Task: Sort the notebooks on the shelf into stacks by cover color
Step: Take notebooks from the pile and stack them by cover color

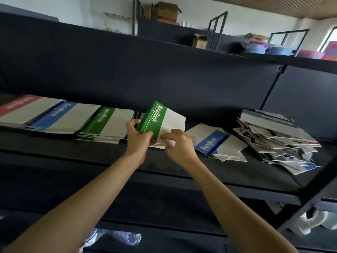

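Forearms reach up from the bottom of the frame to the middle of the dark shelf (pixel 164 168); left hand (pixel 137 138) grips the green notebook (pixel 160 121) at its green spine edge, fingers curled round it; right hand (pixel 179 147) pinches the white lower edge of the same notebook, fingertips a bit blurred; both hands are closed on it, neither spread wide; green notebook is lifted off the shelf and tilted, cover facing the camera, "NoteBook" in white on the green band, centre of frame.

Left of the hands, three flat stacks sit side by side along the shelf; green stack (pixel 107 123) just beside the left hand; blue stack (pixel 58 115) next, further left; red stack (pixel 16 106) at the far left edge, partly cut off.

Right of the hands, a blue notebook (pixel 213 143) lies flat on top of a few other white-backed ones, near the right hand but apart from it; further right, a loose pile (pixel 273 139) of mixed notebooks slumps toward the shelf's front edge, covers hard to read.

Upper shelf in the top of the frame carries a cardboard box (pixel 166 12).
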Demonstrator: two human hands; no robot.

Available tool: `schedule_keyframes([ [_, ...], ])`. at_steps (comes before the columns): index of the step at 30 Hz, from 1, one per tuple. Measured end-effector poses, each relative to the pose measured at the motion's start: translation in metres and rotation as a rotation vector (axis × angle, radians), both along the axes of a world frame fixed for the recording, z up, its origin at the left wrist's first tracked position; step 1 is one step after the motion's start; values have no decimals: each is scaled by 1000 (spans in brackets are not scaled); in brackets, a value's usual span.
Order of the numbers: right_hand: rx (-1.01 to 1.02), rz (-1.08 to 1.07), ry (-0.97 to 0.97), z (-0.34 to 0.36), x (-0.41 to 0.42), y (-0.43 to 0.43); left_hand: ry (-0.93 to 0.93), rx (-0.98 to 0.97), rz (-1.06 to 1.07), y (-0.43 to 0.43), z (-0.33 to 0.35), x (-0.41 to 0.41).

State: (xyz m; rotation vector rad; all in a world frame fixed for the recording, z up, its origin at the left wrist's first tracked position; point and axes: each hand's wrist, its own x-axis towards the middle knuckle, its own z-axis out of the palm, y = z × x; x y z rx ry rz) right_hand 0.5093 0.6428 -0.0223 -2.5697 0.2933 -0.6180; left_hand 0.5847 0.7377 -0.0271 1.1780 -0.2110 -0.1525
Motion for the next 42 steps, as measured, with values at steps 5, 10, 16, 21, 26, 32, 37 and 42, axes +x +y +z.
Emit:
schedule_keyframes([
  [5, 16, 40, -31, -10, 29, 27, -91, 122, 44, 39, -7, 28],
  [10, -55, 50, 49, -11, 65, 55, -205, 366, 167, 79, -11, 70],
  [16, -128, 64, 108, -12, 104, 79, -607, 815, 194, 114, -17, 109],
  [21, -164, 46, 170, -17, 128, 90, -777, 1099, 126, 129, -24, 134],
  [26, -122, 44, 210, -27, 155, 89, -855, 1244, 50, 134, -25, 158],
  [32, -122, 52, 325, -28, 169, 86, -908, 1458, -61, 133, -31, 180],
  [37, -125, 74, 336, -28, 173, 85, -882, 1591, -97, 129, -33, 184],
  [42, -129, 105, 310, -33, 173, 88, -883, 1571, -121, 128, -33, 186],
])
